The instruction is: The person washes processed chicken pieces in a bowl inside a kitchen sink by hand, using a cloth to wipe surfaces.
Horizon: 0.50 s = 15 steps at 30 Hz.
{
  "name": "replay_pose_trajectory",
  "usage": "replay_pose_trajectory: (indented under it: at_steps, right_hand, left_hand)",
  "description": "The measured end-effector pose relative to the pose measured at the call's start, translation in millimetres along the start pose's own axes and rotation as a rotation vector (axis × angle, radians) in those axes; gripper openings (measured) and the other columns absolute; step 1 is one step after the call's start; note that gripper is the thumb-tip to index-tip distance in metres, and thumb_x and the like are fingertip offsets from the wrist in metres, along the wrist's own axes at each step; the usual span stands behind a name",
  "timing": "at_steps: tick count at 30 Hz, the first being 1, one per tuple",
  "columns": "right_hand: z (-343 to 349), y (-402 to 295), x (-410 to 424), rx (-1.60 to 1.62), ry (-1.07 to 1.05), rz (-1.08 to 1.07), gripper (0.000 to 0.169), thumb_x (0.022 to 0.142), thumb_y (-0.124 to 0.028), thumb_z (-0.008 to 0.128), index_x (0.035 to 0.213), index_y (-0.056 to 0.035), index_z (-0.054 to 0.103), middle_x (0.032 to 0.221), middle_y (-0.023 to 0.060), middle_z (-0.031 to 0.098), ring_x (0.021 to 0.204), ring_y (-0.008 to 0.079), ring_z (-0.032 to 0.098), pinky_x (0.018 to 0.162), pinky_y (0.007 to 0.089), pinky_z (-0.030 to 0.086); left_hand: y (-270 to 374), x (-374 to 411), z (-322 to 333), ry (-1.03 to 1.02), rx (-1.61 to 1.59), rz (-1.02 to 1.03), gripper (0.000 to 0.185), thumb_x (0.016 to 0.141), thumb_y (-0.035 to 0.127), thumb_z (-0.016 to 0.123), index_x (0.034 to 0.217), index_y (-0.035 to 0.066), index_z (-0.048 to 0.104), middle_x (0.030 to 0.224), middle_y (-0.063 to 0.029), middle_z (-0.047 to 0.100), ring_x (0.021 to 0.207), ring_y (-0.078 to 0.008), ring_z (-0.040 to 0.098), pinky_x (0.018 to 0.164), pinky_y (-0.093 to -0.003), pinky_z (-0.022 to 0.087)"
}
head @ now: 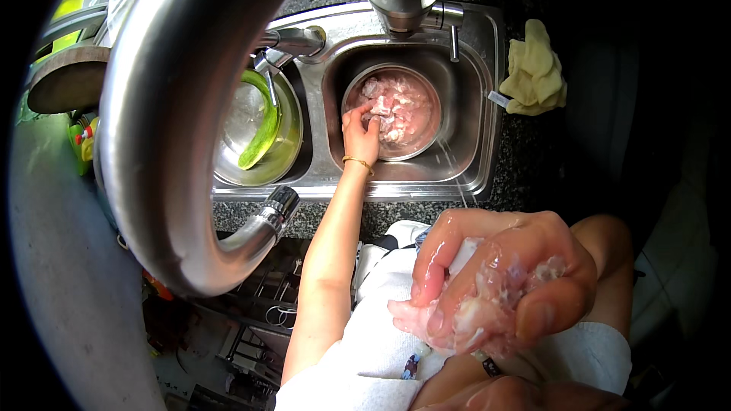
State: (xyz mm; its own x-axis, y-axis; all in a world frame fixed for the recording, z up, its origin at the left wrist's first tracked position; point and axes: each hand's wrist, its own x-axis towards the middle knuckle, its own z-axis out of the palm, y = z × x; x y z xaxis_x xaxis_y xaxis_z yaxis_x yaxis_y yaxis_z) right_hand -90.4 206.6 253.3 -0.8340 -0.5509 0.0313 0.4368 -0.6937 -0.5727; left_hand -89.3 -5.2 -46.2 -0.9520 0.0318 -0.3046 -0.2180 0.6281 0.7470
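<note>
In the right sink basin, a round metal bowl [437,120] holds pale pink raw meat pieces [400,103] in cloudy liquid. My left hand [362,134], with a gold-coloured bracelet at the wrist, reaches over the bowl's left side. Its thumb and fingers are apart, with their tips at the meat; no piece is clearly gripped. Close to the camera, in front of my torso, my right hand [502,279] is raised and wet, its fingers curled around a clump of raw meat [474,319]. The clump sticks out below the fingers.
A large curved metal faucet spout [137,142] crosses the left foreground. Behind it, the left basin holds a bowl [291,148] with a long green gourd [264,137]. Another faucet [400,0] stands behind the right basin. Yellow gloves or cloth [534,74] lie on the speckled counter.
</note>
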Motion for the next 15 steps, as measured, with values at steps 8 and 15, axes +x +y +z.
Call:
replay_pose_trajectory:
  at_steps: [8, 15]
  right_hand:
    - [-8, -8, -1, 0.048, -0.017, 0.111, 0.044, 0.081, -0.032, 0.055, 0.089, 0.0115, 0.057, 0.102, 0.0259, 0.046, 0.086, 0.0292, 0.054, 0.074, 0.0352, 0.044]
    - [-14, -17, 5, 0.221, 0.285, 0.497, 0.046, 0.081, -0.035, 0.043, 0.091, 0.0091, 0.052, 0.080, 0.0151, 0.056, 0.069, 0.0176, 0.054, 0.061, 0.0248, 0.043]
  left_hand:
    - [-3, -4, 4, -0.058, 0.045, -0.069, 0.031, 0.073, 0.013, 0.055, 0.102, 0.002, 0.052, 0.108, -0.0172, 0.047, 0.102, -0.0331, 0.044, 0.089, -0.0370, 0.034]
    - [-4, -5, 6, -0.067, 0.059, -0.053, 0.032, 0.072, 0.014, 0.056, 0.102, 0.002, 0.052, 0.108, -0.0176, 0.047, 0.102, -0.0334, 0.043, 0.089, -0.0371, 0.034]
